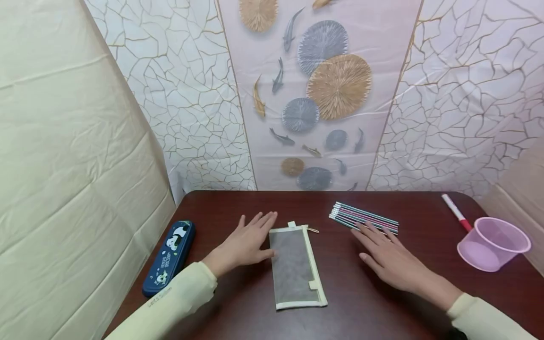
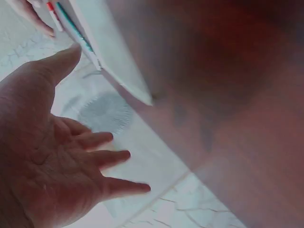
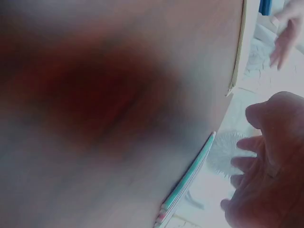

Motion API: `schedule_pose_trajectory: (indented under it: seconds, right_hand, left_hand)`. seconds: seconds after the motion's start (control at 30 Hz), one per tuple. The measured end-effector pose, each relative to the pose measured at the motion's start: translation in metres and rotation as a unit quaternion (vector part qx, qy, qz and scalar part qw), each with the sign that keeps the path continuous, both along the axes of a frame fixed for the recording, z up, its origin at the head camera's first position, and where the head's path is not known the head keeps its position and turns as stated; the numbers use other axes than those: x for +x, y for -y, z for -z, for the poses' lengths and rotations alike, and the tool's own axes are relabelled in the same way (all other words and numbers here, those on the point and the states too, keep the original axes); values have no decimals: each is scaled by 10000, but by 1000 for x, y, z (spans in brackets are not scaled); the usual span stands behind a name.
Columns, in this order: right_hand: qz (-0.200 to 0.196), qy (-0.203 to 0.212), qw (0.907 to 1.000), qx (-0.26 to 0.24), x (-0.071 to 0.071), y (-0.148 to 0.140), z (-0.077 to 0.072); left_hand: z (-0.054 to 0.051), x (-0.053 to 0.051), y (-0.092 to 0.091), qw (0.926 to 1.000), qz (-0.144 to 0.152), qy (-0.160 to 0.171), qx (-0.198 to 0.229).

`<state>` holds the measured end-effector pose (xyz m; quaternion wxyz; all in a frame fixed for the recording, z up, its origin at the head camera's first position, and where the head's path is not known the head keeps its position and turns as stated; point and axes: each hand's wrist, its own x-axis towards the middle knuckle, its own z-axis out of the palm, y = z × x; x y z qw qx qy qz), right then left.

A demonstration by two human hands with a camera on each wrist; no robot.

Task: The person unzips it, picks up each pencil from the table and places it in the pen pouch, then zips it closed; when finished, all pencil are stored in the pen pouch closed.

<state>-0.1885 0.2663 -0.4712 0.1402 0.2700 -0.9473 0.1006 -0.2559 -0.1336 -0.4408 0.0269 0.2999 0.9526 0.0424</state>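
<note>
Mesh pouch, head view: the cream-trimmed zip pouch (image 1: pixel 293 264) is laid flat on the dark wooden table (image 1: pixel 238 316), between the hands.
Left hand, head view: the left hand (image 1: pixel 246 243) is held at the pouch's left edge, fingers extended and apart; whether the pouch is touched cannot be told.
Right hand, head view: the right hand (image 1: pixel 388 262) is held with fingers straight, tips overlapping the pencils (image 1: pixel 365 217); contact cannot be told.
Table sides, head view: a blue panda pencil case (image 1: pixel 169 259) is set at left; a pink plastic cup (image 1: pixel 493 245) and a red-and-white marker (image 1: pixel 455 211) are seen at right.
Left palm, left wrist view: thumb and fingers are parted, with nothing clamped.
Right fingers, right wrist view: the fingers are slightly bent, unclamped, beside the pencils.
</note>
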Motion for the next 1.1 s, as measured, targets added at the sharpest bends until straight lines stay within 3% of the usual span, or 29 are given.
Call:
schedule_pose_trajectory:
  seconds: [0.13,0.27,0.43,0.63,0.83,1.1]
  right_hand:
    - [-134,273,9995,15,-19,17,-2]
    - [-149,288,9994,-82,-37,34,-1]
    - [-145,295,9989,-340,-53,58,2]
    - [-90,826,9923,-915,-75,81,7]
    - [255,1228,9878,-921,-95,96,10]
    - [682,1331,9858,-764,-106,104,10]
  left_hand:
    - [-12,-21,-25,9988,424,-207,112]
    - [-17,-46,-49,9980,604,-126,152]
    - [-12,-74,-71,9980,596,213,-1]
    - [-1,-102,-84,9941,633,863,188]
    - [0,-116,-90,9797,515,1841,598]
    - [0,-123,-95,9713,535,2211,703]
